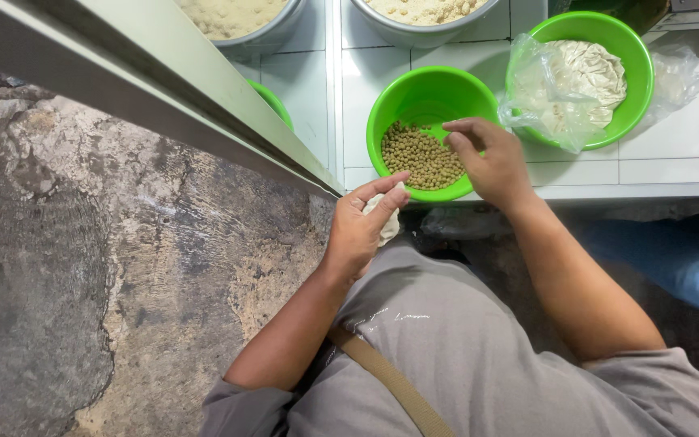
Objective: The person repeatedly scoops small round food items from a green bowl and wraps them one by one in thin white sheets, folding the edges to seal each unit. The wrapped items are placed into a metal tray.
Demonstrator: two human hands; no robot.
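My left hand is closed around a small lump of white dough, held just below the counter's front edge. My right hand hovers over a green bowl holding small olive-green peas or beans; its fingertips are pinched together above them, and I cannot tell whether anything is between them. A second, larger green bowl to the right holds a clear plastic bag with pale dough or flour.
Two metal bowls of pale crumbly flour stand at the back of the white tiled counter. A metal rail runs diagonally on the left, partly hiding another green bowl. A rough stone floor lies lower left.
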